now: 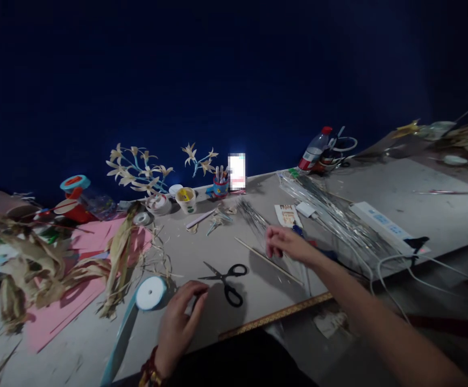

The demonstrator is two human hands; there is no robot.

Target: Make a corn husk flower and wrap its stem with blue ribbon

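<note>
My left hand (184, 314) rests near the table's front edge, fingers curved and slightly apart with nothing in them, between a roll of light blue ribbon (150, 293) and black-handled scissors (226, 280). The scissors lie partly open. My right hand (278, 243) is over the table beside a bundle of thin wires (254, 217), its fingers curled inward. Whether it holds anything is too unclear to make out. A thin stick (269, 260) lies just below it.
Dried husks (119, 258) and pink sheets (68, 306) cover the left. Husk flowers (135, 169), a cup (186, 201) and a pen mug (220, 188) stand at the back. At right are a bottle (315, 149), a power strip (385, 223) and cables.
</note>
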